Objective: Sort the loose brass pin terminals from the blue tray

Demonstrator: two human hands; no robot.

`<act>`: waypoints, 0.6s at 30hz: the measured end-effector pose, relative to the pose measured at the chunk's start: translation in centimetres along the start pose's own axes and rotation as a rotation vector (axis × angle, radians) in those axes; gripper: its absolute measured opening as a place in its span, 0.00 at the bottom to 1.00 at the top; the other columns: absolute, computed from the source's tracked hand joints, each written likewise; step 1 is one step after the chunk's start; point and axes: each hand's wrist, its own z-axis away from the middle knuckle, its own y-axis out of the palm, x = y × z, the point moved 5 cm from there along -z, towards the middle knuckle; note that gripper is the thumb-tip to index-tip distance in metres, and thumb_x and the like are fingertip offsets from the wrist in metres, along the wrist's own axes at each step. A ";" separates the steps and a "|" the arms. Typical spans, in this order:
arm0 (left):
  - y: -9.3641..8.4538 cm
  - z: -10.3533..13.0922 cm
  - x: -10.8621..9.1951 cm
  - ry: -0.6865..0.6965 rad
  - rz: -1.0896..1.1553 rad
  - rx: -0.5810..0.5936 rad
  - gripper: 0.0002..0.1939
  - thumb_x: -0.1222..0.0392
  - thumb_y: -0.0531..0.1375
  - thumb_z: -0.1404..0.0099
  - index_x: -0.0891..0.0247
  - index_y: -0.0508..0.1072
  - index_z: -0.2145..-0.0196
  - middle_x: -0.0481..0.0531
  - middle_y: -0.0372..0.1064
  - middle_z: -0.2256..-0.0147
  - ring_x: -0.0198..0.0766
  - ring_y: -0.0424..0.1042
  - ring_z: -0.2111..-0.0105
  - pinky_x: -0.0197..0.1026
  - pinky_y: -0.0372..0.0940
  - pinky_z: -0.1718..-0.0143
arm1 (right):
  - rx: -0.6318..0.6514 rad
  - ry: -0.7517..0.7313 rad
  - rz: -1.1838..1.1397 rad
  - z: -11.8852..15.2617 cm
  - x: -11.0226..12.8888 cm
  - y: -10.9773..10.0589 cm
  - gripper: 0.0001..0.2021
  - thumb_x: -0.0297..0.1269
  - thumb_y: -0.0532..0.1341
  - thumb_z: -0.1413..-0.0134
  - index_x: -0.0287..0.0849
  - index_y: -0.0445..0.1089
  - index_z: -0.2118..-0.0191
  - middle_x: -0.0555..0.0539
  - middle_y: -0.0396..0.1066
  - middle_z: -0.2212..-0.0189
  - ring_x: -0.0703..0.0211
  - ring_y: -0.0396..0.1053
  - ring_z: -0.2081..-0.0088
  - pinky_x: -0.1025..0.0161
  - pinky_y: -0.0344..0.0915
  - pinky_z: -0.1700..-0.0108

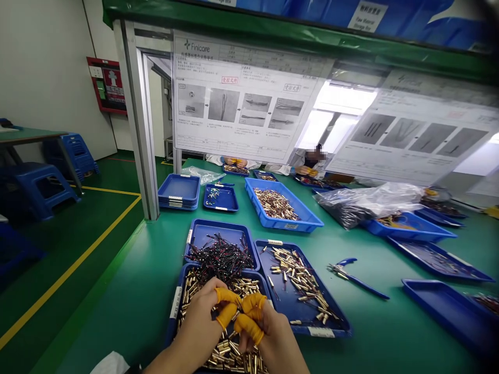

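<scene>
My left hand (pixel 208 311) and my right hand (pixel 261 322) meet above a blue tray (pixel 170 324) of brass-coloured metal sleeves (pixel 224 350). Yellow finger cots cover the thumb and forefinger tips of both. Each hand is closed in a pinch, fingertips nearly touching. Something small, dark and partly brass-coloured shows between them; the fingers hide most of it. Just beyond, a second tray (pixel 191 228) holds a pile of dark, thin wired parts (pixel 222 254). To the right, a third tray (pixel 268 291) carries brass sleeves with dark leads (pixel 298 278).
Blue-handled pliers (pixel 356 278) lie on the green table (pixel 374 332). Behind are stacked trays (pixel 179 189), a small tray (pixel 230 200) and a large bin (pixel 306 227) of brass parts. More trays (pixel 436 306) stand right. Co-workers' gloved hands (pixel 306 170) show across the table, below hanging instruction sheets (pixel 249 140).
</scene>
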 end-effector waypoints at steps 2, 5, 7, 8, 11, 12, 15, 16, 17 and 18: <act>0.2 0.1 0.0 -0.001 0.030 -0.001 0.06 0.69 0.54 0.44 0.62 0.68 0.75 0.48 0.61 0.70 0.36 0.64 0.69 0.36 0.59 0.69 | -0.003 0.003 0.039 0.0 -0.1 0.1 0.02 0.30 0.53 0.55 0.44 0.59 0.74 0.56 0.67 0.87 0.63 0.69 0.84 0.70 0.62 0.82; 0.4 0.1 0.2 -0.022 0.092 -0.001 0.05 0.69 0.54 0.45 0.63 0.67 0.76 0.48 0.60 0.70 0.35 0.63 0.72 0.34 0.59 0.72 | 0.017 0.000 0.082 0.0 0.3 0.3 0.03 0.29 0.54 0.55 0.45 0.58 0.74 0.57 0.65 0.88 0.64 0.68 0.85 0.71 0.62 0.82; 0.5 0.0 0.3 -0.027 0.122 -0.001 0.05 0.68 0.55 0.46 0.63 0.67 0.77 0.47 0.60 0.71 0.34 0.62 0.73 0.34 0.58 0.73 | 0.036 0.004 0.075 0.1 0.8 0.5 0.04 0.30 0.54 0.54 0.45 0.57 0.75 0.59 0.64 0.89 0.65 0.66 0.86 0.71 0.61 0.82; 0.5 0.0 0.4 -0.028 0.143 0.001 0.04 0.68 0.55 0.46 0.63 0.68 0.77 0.47 0.59 0.72 0.34 0.62 0.74 0.34 0.57 0.74 | 0.048 0.003 0.056 0.2 1.0 0.6 0.05 0.31 0.55 0.53 0.45 0.57 0.75 0.59 0.63 0.88 0.65 0.66 0.86 0.71 0.61 0.82; 0.4 -0.1 0.6 -0.039 0.237 -0.003 0.03 0.67 0.57 0.49 0.64 0.69 0.78 0.47 0.59 0.72 0.32 0.60 0.75 0.34 0.57 0.76 | 0.101 -0.022 -0.044 0.4 1.7 0.8 0.08 0.38 0.58 0.50 0.45 0.57 0.75 0.58 0.64 0.86 0.65 0.67 0.85 0.70 0.61 0.81; 0.3 -0.1 0.8 -0.044 0.269 -0.017 0.03 0.68 0.57 0.49 0.64 0.70 0.78 0.47 0.59 0.72 0.32 0.60 0.75 0.34 0.57 0.76 | 0.119 -0.040 -0.090 0.4 1.9 0.8 0.10 0.40 0.58 0.48 0.45 0.58 0.74 0.57 0.64 0.86 0.64 0.67 0.84 0.70 0.63 0.80; 0.1 -0.3 1.3 -0.061 0.338 -0.050 0.03 0.66 0.58 0.48 0.64 0.72 0.77 0.47 0.60 0.71 0.32 0.62 0.74 0.34 0.58 0.75 | 0.161 -0.055 -0.228 0.2 1.7 0.6 0.14 0.49 0.58 0.48 0.43 0.60 0.71 0.54 0.68 0.83 0.62 0.69 0.81 0.66 0.66 0.75; 0.0 -0.3 1.6 -0.074 0.361 -0.050 0.03 0.66 0.59 0.48 0.64 0.73 0.76 0.47 0.61 0.71 0.33 0.63 0.74 0.34 0.59 0.74 | 0.155 -0.037 -0.260 0.0 1.4 0.4 0.16 0.52 0.58 0.50 0.43 0.61 0.71 0.53 0.69 0.82 0.62 0.69 0.81 0.65 0.66 0.75; 0.0 -0.4 1.8 -0.093 0.393 -0.044 0.02 0.65 0.60 0.48 0.64 0.73 0.75 0.47 0.61 0.70 0.33 0.64 0.73 0.35 0.60 0.73 | 0.136 -0.011 -0.275 -0.1 1.1 0.2 0.17 0.53 0.60 0.52 0.43 0.61 0.71 0.53 0.69 0.82 0.62 0.69 0.82 0.65 0.66 0.76; 0.1 -0.4 2.0 -0.117 0.433 -0.041 0.03 0.64 0.61 0.48 0.63 0.74 0.73 0.48 0.62 0.69 0.34 0.66 0.72 0.36 0.62 0.70 | 0.104 0.018 -0.275 -0.2 0.8 0.0 0.18 0.53 0.62 0.55 0.42 0.62 0.71 0.53 0.69 0.83 0.62 0.69 0.83 0.66 0.65 0.77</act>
